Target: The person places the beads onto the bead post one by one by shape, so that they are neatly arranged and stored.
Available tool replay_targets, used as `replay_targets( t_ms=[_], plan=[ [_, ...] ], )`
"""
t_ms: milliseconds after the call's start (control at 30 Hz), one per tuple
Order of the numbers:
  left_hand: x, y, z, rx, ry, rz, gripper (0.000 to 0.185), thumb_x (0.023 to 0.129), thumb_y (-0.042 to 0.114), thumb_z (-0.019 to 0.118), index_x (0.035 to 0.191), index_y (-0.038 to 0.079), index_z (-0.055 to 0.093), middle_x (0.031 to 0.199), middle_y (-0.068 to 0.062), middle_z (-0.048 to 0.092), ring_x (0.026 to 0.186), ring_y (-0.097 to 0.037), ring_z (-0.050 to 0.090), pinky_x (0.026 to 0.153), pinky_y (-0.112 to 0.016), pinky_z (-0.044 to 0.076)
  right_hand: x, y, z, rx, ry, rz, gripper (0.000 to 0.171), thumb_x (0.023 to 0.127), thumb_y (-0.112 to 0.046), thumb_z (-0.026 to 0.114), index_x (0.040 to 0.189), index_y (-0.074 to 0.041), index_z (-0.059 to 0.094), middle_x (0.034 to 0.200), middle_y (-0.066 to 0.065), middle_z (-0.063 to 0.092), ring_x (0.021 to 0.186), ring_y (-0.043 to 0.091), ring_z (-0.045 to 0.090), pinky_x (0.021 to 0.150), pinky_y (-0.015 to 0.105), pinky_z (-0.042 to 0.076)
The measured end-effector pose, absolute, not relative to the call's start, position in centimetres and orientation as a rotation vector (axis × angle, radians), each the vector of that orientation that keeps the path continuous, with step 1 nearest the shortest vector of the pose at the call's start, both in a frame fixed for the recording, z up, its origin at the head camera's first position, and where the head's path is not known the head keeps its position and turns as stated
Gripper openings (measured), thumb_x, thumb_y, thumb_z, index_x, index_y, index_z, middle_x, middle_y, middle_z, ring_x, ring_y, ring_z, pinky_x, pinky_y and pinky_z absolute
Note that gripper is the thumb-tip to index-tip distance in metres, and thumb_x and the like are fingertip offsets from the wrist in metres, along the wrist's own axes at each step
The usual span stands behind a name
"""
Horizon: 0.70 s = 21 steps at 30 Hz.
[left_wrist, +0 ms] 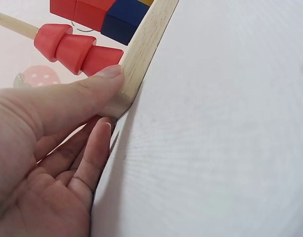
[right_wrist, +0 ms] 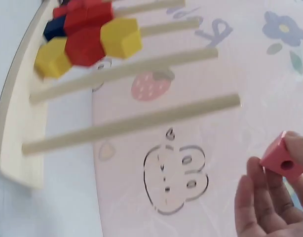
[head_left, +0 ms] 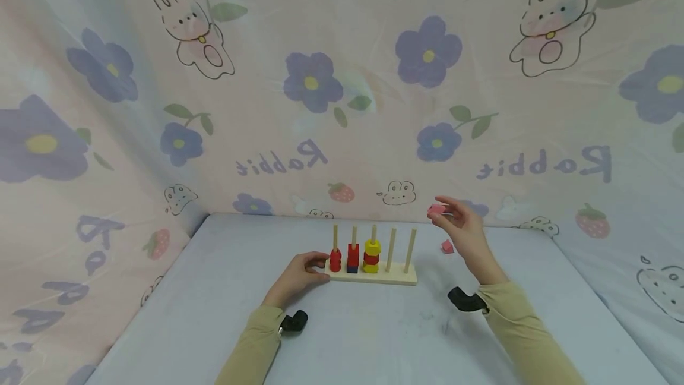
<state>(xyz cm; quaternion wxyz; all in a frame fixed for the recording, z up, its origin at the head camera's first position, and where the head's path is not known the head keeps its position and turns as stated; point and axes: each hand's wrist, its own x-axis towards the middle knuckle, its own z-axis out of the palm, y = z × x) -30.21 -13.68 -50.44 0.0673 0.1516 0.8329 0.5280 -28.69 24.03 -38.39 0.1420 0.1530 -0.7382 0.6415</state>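
My left hand grips the left end of a wooden peg stand, its thumb against the base's edge. Up to the right, my right hand pinches a pink triangular block with a hole through it, held in the air beyond the stand's right end. Red tapered beads fill the leftmost peg's lower part. Beside them, red blocks sit over a dark blue block. On the middle peg, a red hexagonal block lies between yellow ones. The two rightmost pegs are bare.
Another pink block lies on the white tabletop, right of the stand and below my right hand. A patterned curtain hangs along the table's back and sides. Black wrist-camera mounts stick out inward from both sleeves.
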Motion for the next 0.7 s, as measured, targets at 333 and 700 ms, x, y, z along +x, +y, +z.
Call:
replay_targets(
  t_ms=[333, 700],
  plan=[
    [-30.1, -13.7, -50.2, 0.456, 2.489, 1.613, 0.049, 0.080, 0.016, 0.078, 0.125, 0.008, 0.059, 0.108, -0.005, 0.062, 0.089, -0.019, 0.059, 0.081, -0.035, 0.049, -29.2, 20.3, -39.2, 0.506, -2.028, 2.162, 0.038, 0.089, -0.010, 0.068, 0.123, 0.001, 0.053, 0.109, 0.006, 0.066, 0.102, 0.015, 0.064, 0.091, 0.024, 0.045],
    [-30.1, -13.6, -50.3, 0.455, 2.478, 1.614, 0.050, 0.080, 0.016, 0.078, 0.126, 0.008, 0.059, 0.110, -0.006, 0.062, 0.089, -0.020, 0.059, 0.082, -0.035, 0.048, -29.6, 18.3, -40.1, 0.512, -2.117, 2.144, 0.045, 0.084, -0.011, 0.074, 0.122, 0.000, 0.052, 0.114, 0.008, 0.061, 0.103, 0.018, 0.059, 0.089, 0.026, 0.047]
  ],
)
